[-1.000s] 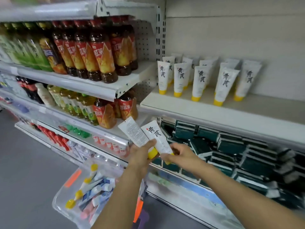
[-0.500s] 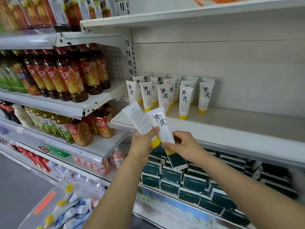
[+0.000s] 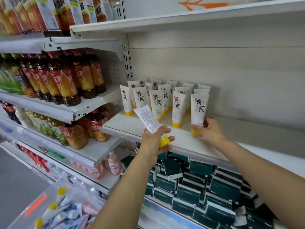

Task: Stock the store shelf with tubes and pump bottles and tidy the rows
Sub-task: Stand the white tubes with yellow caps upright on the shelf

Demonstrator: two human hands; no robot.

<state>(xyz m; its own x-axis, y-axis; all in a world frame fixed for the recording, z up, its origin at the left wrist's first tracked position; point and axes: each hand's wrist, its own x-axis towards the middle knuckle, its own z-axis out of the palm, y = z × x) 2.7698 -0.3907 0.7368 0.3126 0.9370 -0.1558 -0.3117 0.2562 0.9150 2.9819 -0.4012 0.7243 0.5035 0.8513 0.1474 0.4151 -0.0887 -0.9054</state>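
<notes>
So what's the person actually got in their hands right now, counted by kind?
Yellow-capped white tubes: 2, a tilted tube in the left hand and an upright tube gripped by the right hand on the shelf
Pump bottles: 0
Total: 2

Head view: close, forward-down, facing shelf (image 3: 148, 128)

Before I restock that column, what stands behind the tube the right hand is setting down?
Behind the tube in the right hand, two more white tube tops show; their yellow caps are covered.
</notes>
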